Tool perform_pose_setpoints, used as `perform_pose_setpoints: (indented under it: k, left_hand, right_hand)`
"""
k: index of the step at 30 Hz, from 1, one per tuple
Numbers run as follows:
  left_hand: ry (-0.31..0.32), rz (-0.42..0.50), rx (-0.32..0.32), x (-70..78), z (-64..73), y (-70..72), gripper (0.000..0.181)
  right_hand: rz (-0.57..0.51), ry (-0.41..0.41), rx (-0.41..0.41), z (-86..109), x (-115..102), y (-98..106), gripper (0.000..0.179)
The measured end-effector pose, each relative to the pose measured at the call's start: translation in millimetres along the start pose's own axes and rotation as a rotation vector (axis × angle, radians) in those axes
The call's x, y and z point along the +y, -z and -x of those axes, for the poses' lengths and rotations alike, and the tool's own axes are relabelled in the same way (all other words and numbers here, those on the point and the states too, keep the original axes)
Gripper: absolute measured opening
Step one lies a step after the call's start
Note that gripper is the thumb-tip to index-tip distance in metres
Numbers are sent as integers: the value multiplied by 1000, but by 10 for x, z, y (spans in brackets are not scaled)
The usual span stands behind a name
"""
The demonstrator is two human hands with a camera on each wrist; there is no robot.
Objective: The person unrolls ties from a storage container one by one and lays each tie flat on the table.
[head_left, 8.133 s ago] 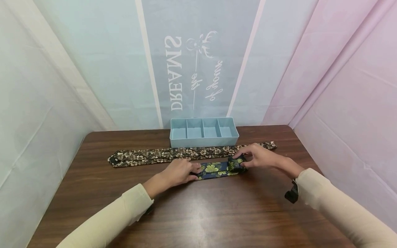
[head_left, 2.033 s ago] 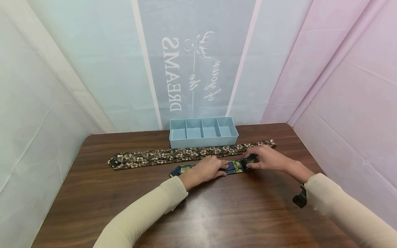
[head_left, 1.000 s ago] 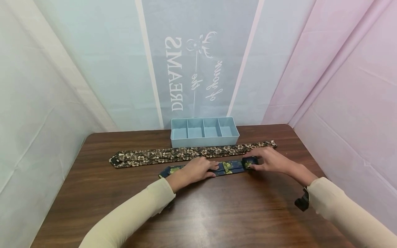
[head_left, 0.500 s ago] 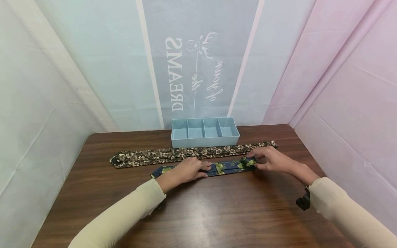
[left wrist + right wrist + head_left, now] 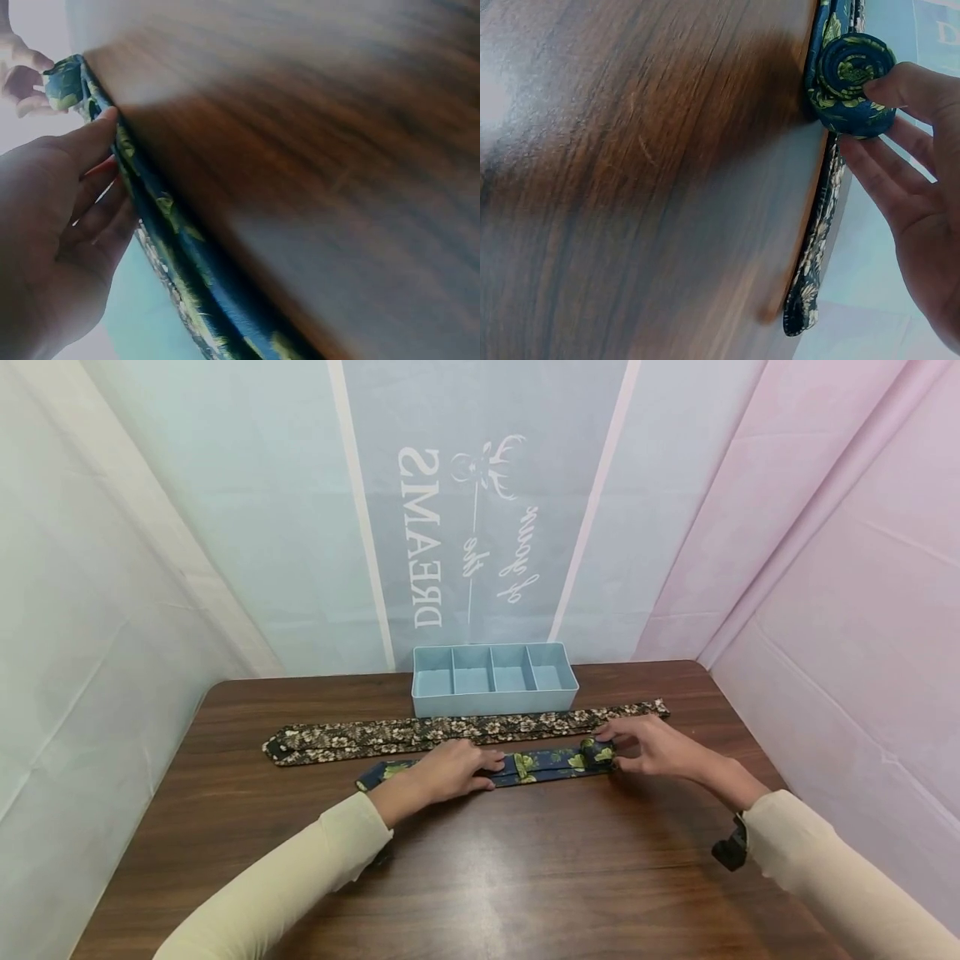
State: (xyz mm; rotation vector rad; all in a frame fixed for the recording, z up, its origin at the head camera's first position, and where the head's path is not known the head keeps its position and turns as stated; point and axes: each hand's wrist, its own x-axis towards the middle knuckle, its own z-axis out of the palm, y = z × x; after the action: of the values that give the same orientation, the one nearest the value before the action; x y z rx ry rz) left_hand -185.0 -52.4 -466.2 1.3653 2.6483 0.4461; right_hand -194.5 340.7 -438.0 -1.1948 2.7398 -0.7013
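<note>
A navy necktie (image 5: 558, 763) with yellow-green flowers lies back side up, its pointed end to the left. Its right end is wound into a coil (image 5: 853, 84), whose spiral edge shows in the right wrist view. My right hand (image 5: 651, 748) holds this coil, thumb on the spiral face and fingers on the outer turns. Farther left, my left hand (image 5: 450, 770) grips the flat stretch between thumb on the near edge and fingers on the far edge, hiding part of it. A narrow keeper loop (image 5: 522, 767) crosses the tie right of that hand.
A black necktie (image 5: 360, 739) with cream flowers stretches lengthwise behind the navy one. Behind it stands a light blue box (image 5: 495, 703) with several compartments, near the back edge of the wooden table (image 5: 517, 877). Printed fabric (image 5: 480, 527) hangs behind and pale cloth at both sides.
Over the last two seconds my left hand and the flat part of the navy necktie have slid left. The coil has turned in my right hand and shifted slightly left.
</note>
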Motion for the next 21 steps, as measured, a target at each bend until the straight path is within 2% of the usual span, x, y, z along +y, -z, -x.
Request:
perform_pose_setpoints:
  k: [4,9,13,17,21]
  left_hand:
    - [19,-32,-10,45,-42,29,40]
    - [16,-34,61,107,-111,43,41]
    - [25,-32,103,171,-191,42,44]
    - [37,-32,93,243,-297,21,48]
    - [40,-32,78,315,-409,-24,47]
  right_hand:
    - [0,0,11,-34,-27,-4,46]
    - [-2,-55,12,-84,-86,-10,37]
    - [81,-76,40,-146,-135,-39,40]
    - [146,-51,70,-193,-157,-73,36]
    - [129,-45,80,-204,-164,-87,35]
